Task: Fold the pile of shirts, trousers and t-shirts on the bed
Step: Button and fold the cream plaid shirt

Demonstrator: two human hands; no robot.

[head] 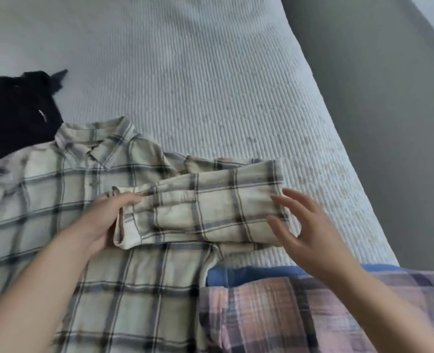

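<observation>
Our left hand (108, 217) pinches the cuff end of the cream plaid shirt (65, 200)'s sleeve (205, 212), folded across the chest; our right hand (310, 230) hovers with fingers spread and relaxed, holding nothing, at the sleeve's fold at three o'clock; we judge the doubled sleeve could slide off or bunch if the left lets go before the right presses it flat; the shirt lies on the bed (210, 72), collar pointing to eleven o'clock, its long axis running from there toward five; black garment (12, 115) at ten o'clock, pink plaid garment (300, 317) over blue fabric (236, 275) at five
</observation>
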